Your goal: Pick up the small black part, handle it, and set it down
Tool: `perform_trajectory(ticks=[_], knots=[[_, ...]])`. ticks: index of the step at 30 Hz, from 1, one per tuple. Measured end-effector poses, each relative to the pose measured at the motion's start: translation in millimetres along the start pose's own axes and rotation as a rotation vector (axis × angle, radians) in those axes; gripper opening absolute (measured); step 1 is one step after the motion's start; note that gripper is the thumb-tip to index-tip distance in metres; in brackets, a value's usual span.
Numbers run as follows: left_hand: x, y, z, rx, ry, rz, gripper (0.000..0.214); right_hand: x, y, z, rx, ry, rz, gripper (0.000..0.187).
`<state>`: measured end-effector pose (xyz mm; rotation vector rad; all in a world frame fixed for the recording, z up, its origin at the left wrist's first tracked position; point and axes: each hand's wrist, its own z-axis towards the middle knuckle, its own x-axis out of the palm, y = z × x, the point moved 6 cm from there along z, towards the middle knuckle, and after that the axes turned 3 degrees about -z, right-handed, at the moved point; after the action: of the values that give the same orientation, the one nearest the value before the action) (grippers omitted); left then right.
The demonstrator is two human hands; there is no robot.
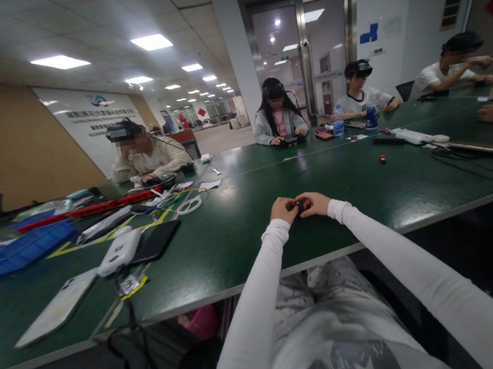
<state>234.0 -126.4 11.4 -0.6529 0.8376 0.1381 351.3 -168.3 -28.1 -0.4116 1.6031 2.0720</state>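
Both hands meet over the green table (245, 234), close to its front edge. Between them is a small dark object (298, 205), mostly covered by fingers and too small to name. My left hand (282, 209) is closed, its fingertips on the left side of that object. From the other side my right hand (315, 203) grips it, fingers curled in and thumb pressed near the middle. White sleeves cover both my arms down to the wrists.
To the left lie a silver phone (58, 308), a white device (119, 252), a black slab (156, 241), a blue tray (23, 250) and cables. A small red item (383, 158) sits to the right, near a white power strip (421, 137). Several people with headsets sit around the table.
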Motion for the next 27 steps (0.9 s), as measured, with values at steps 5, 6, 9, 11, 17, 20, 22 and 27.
perform_trajectory(ticks=[5,6,9,11,17,20,22,27], knots=[[-0.7,-1,0,0.006,-0.004,0.005,0.016,0,1,-1,0.001,-0.007,-0.02,0.063],[-0.4,0,0,0.003,-0.002,0.0,0.015,0,1,-1,0.004,-0.01,-0.027,0.063],[-0.1,0,0,-0.005,-0.005,-0.023,0.014,-2,3,-2,0.006,-0.012,-0.047,0.063],[-1.0,0,0,-0.012,-0.019,-0.042,0.014,-2,4,-3,0.008,-0.01,-0.053,0.062],[-5.8,10,1,-0.122,-0.092,-0.179,0.014,-2,9,-4,0.004,-0.017,-0.051,0.063],[-8.5,22,3,-0.252,-0.15,-0.349,0.017,-2,11,-5,0.004,-0.005,-0.051,0.064],[-9.7,30,4,-0.337,-0.179,-0.49,0.02,-1,10,-5,0.011,0.003,-0.043,0.064],[-16.7,53,2,-0.533,-0.283,-0.822,0.031,-1,6,-3,0.022,0.0,-0.033,0.064]])
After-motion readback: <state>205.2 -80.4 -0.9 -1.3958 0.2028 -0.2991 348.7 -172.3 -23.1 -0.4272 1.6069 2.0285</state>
